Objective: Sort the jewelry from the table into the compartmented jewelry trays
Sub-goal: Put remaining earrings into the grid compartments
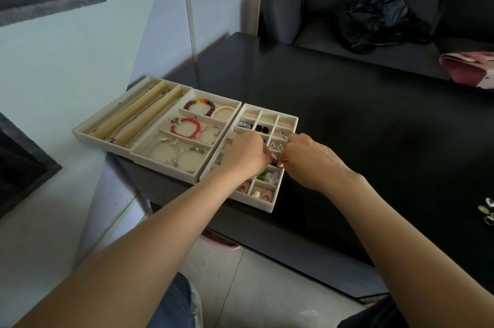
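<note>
While both hands (247, 155) (311, 159) pinch a small dark item (274, 162) over the tray (267, 206), bare table (374, 127) lies rightward.

The table (347, 113) has a dark, glossy, smooth top that mirrors the light. The three trays (290, 119) look lined with matt cream velvet-like cloth. The red bracelet (185, 128) is of shiny, smooth beads; the white bracelet (223, 109) has pearly beads. The bangle (191, 152) looks like thin polished metal. The bag (379, 20) on the seat is crinkled, glossy black plastic. The sofa (307, 1) is matt grey cloth. The floor tiles (240, 287) are smooth and pale.
</note>
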